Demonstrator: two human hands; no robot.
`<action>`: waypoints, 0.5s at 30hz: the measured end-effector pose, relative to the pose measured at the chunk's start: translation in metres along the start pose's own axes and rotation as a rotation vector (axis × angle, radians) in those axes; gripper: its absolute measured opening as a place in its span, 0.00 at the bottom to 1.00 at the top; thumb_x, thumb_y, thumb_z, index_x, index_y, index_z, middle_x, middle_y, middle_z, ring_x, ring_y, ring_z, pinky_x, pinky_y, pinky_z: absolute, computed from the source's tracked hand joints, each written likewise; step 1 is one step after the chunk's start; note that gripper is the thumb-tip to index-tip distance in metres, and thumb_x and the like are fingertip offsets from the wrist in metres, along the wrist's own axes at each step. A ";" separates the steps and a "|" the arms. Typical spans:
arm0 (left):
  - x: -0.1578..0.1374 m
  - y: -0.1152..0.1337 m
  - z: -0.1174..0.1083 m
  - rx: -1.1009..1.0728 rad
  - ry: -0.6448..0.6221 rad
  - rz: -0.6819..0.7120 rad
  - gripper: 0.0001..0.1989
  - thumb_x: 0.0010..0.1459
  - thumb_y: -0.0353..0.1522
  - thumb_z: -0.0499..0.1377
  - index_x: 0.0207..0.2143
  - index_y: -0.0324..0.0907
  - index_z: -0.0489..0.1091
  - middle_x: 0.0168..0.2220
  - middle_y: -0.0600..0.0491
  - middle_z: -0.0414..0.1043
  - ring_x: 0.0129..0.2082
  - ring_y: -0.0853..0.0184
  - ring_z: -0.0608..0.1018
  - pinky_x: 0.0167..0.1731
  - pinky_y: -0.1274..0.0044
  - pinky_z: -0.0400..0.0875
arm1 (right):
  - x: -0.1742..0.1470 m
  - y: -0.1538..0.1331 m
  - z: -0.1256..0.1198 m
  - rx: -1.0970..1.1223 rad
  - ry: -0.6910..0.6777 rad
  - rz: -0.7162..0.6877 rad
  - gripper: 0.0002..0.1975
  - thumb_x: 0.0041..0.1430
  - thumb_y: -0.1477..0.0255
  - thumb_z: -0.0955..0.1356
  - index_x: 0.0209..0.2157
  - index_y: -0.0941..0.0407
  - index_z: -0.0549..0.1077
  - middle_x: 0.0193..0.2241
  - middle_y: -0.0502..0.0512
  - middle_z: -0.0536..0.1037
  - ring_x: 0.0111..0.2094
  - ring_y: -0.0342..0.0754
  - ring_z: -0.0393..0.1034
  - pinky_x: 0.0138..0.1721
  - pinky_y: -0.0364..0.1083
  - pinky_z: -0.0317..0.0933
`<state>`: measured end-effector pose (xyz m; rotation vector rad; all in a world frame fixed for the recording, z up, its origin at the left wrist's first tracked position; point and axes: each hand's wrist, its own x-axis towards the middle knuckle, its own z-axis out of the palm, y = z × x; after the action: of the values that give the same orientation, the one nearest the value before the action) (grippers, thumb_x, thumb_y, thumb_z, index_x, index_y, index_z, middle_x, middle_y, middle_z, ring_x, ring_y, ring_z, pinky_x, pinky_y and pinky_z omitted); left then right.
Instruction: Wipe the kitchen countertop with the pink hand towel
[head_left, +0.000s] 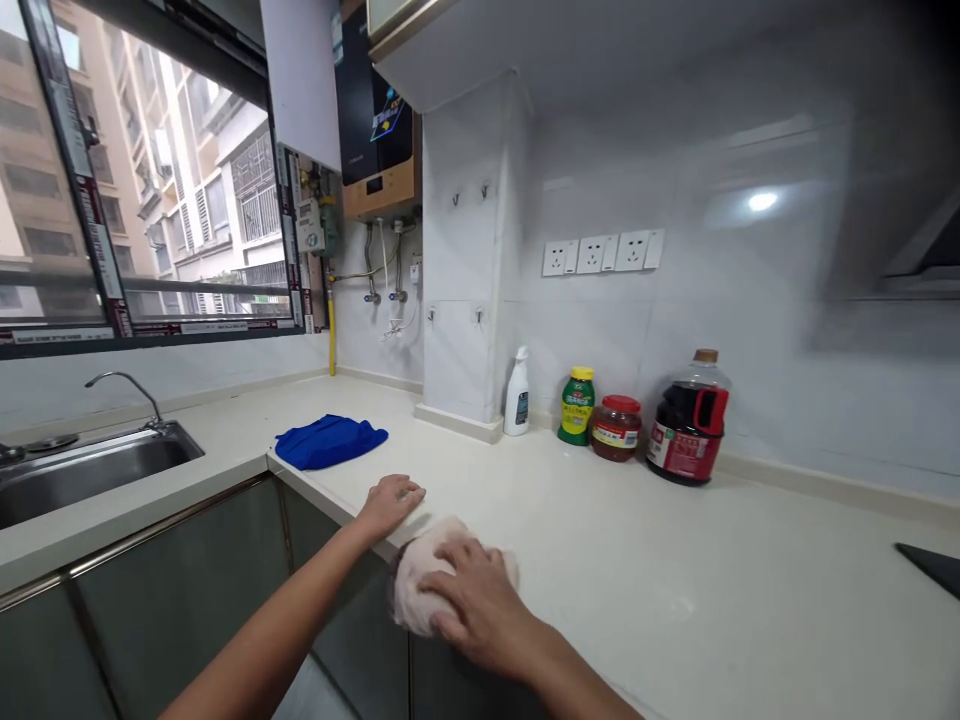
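My right hand [476, 600] presses down on a pale cloth [427, 575] at the counter's front edge, fingers spread over it. Part of the cloth hangs past the edge, and some of it is hidden under the hand. Just left of the cloth, my left hand [391, 503] rests on the white countertop [585, 570] with its fingers lying flat, holding nothing I can see. Beyond that hand, a crumpled blue cloth [330, 442] lies near the counter's inner corner.
Along the back wall stand a white spray bottle [517, 395], a green bottle with a yellow cap [576, 407], a red-lidded jar [616, 428] and a large dark jug [688, 425]. A steel sink [180, 445] is at left. A dark flat object [930, 568] lies far right.
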<state>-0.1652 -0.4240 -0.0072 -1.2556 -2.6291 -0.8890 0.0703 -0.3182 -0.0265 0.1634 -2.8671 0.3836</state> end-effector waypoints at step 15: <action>-0.005 -0.005 0.018 0.086 0.100 0.019 0.21 0.68 0.48 0.53 0.50 0.50 0.79 0.58 0.49 0.76 0.62 0.54 0.71 0.61 0.59 0.62 | -0.066 0.165 -0.048 -0.102 0.223 0.615 0.18 0.65 0.61 0.54 0.41 0.49 0.71 0.50 0.64 0.72 0.51 0.66 0.66 0.52 0.68 0.62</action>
<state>-0.1626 -0.4199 -0.0257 -1.1822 -2.5448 -0.8046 0.1211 -0.1422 -0.0385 -0.7435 -2.6455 0.3319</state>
